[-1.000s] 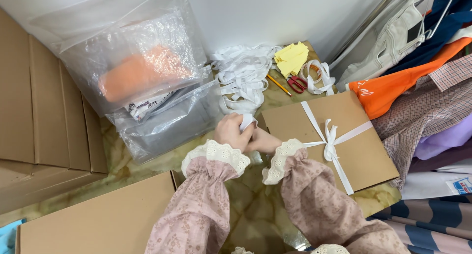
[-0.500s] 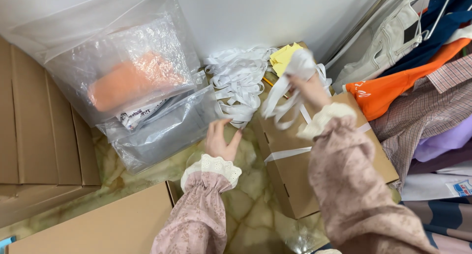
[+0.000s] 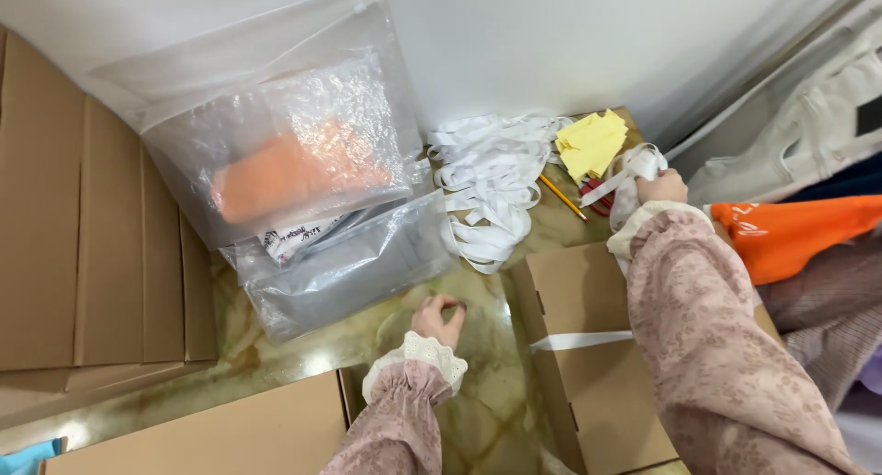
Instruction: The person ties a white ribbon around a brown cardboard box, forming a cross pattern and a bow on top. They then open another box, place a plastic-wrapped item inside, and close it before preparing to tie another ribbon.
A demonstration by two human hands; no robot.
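Nearest: two sleeves of pink floral cloth with white lace cuffs, one per arm.

Cardboard box (image 3: 597,365), brown, one, tilted with a side wall showing; one band of white ribbon (image 3: 581,341) crosses its lid. It lies under the right forearm, probably tipped so the ribbon can pass around it.

Second brown box (image 3: 211,438), one, flat at the lower left edge, only partly in view.

Left hand (image 3: 439,317): resting on the marbled green-yellow floor (image 3: 487,383) just beside the box, fingers curled loosely inward; whether they pinch anything I cannot tell. It seems to brace the body there.

Right hand (image 3: 657,188): raised past the far corner of the box, fingers closed around a bunch of the white ribbon, which loops over the knuckles and trails down toward the box, apparently pulled taut.

Middle: loose white ribbon pile (image 3: 491,186), one heap, strands uncountable. One yellow pencil (image 3: 562,197) beside it. Red-handled scissors (image 3: 597,192), one pair, mostly hidden by ribbon.

Yellow paper notes (image 3: 593,142), one small stack, number unclear.

Clear plastic bags (image 3: 303,181), at least two stacked; the upper holds one orange item in bubble wrap.

Left: flattened cardboard stack (image 3: 83,245), leaning.

Far right: orange garment (image 3: 799,231), one, among other clothes.
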